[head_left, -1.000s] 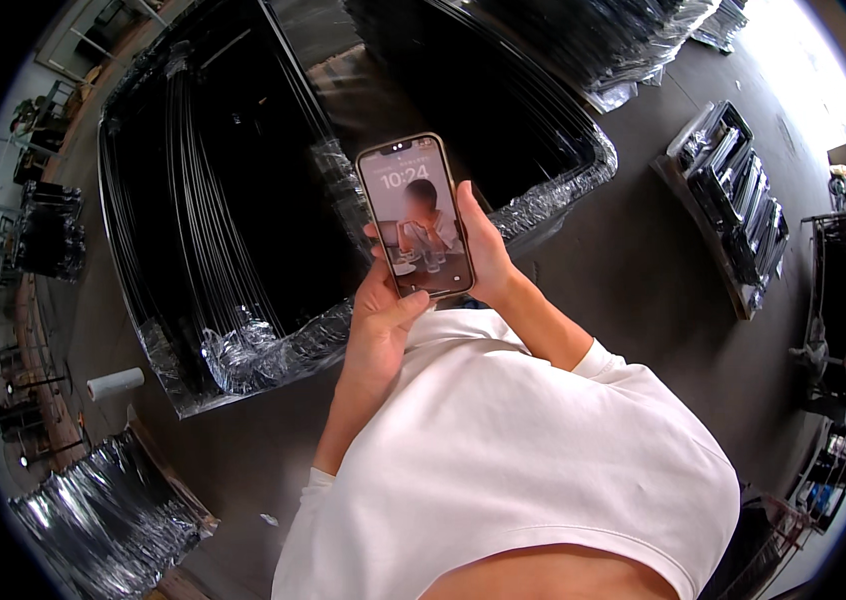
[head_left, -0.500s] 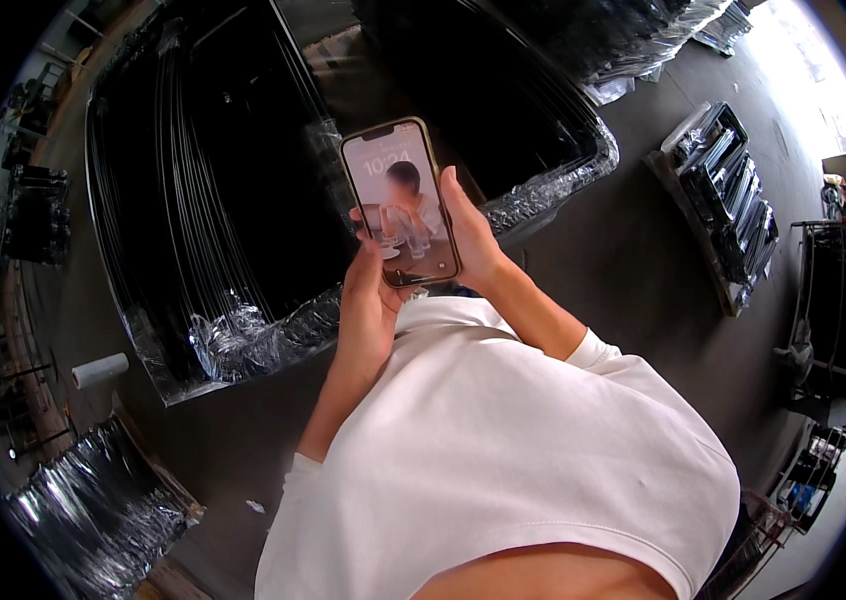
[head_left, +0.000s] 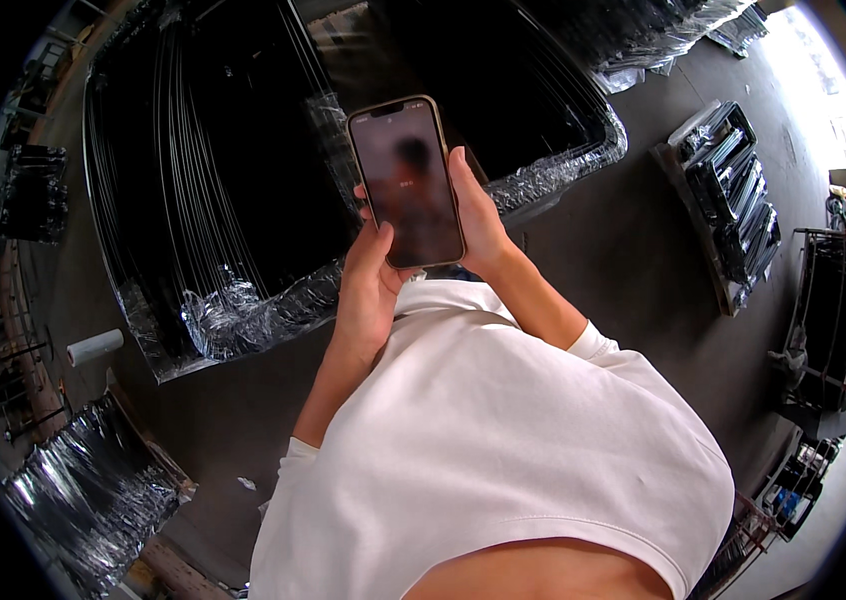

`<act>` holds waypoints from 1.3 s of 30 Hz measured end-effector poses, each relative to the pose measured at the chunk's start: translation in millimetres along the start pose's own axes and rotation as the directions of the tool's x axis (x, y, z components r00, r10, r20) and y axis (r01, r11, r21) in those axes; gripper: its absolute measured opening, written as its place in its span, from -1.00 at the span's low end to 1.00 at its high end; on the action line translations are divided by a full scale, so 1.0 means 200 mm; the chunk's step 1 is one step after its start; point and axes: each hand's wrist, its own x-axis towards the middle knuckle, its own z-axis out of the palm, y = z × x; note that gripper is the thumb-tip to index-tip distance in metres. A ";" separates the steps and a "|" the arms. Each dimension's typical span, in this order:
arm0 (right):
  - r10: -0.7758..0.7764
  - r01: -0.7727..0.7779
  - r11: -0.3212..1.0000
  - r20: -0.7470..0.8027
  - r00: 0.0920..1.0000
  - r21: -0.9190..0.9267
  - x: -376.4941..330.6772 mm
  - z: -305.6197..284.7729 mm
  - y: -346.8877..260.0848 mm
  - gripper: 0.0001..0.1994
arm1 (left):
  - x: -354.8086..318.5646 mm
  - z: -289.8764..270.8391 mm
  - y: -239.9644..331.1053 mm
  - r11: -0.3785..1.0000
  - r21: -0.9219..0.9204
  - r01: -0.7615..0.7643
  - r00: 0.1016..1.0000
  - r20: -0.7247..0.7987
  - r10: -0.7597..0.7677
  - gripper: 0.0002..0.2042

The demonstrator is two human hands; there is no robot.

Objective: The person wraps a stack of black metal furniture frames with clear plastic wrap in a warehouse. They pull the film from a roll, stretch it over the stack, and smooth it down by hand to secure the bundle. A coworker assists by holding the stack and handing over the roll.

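Note:
A smartphone [head_left: 409, 205] in a slim pale-edged case is held upright in front of me, its lit screen showing a dim, blurred picture. My left hand [head_left: 367, 280] wraps round its left side and lower corner, with the thumb at the edge and fingertips showing on the left. Along the right edge, my right hand [head_left: 483, 222] holds the phone with its thumb raised beside the case. Its other fingers are hidden behind the phone. The loose white shirt [head_left: 503, 430] I wear fills the lower middle.
Beyond the phone stand two large stacks of black panels in clear film, a left stack [head_left: 193, 150] and a right stack [head_left: 503, 90]. Another wrapped bundle [head_left: 728, 205] sits at right. A white roll [head_left: 96, 347] and a film-wrapped stack [head_left: 93, 495] are at left.
The phone's screen has gone from a bright lock screen with a clock to a darker, blurred one. Both hands and the phone have risen slightly in the view.

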 end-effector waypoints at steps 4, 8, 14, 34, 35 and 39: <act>-0.013 0.013 1.000 0.024 1.000 0.002 0.00 -0.02 0.01 -0.34 | 0.00 -0.01 -0.01 0.999 0.034 0.009 1.000 0.013 -0.009 -0.64; -0.029 0.031 0.998 0.043 0.999 -0.045 -0.01 -0.02 0.01 -0.35 | -0.01 0.00 -0.01 0.997 0.075 -0.003 1.000 0.015 0.002 -0.63; -0.003 0.014 0.985 0.066 0.998 -0.170 -0.01 -0.04 0.01 -0.32 | -0.01 -0.01 -0.02 0.995 0.100 0.007 1.000 0.000 -0.007 -0.60; 0.064 -0.065 0.998 -0.083 0.995 -0.020 -0.03 -0.01 0.02 -0.32 | -0.02 -0.02 -0.06 0.987 0.161 0.023 1.000 -0.017 -0.021 -0.53; 0.065 -0.066 0.998 -0.087 0.994 -0.013 -0.03 -0.02 0.03 -0.33 | -0.02 -0.02 -0.05 0.986 0.159 0.040 0.999 -0.016 -0.038 -0.51; 0.038 -0.034 0.998 -0.055 0.998 0.058 -0.02 0.00 0.02 -0.38 | -0.03 0.00 -0.03 0.982 0.185 0.029 1.000 -0.008 -0.029 -0.48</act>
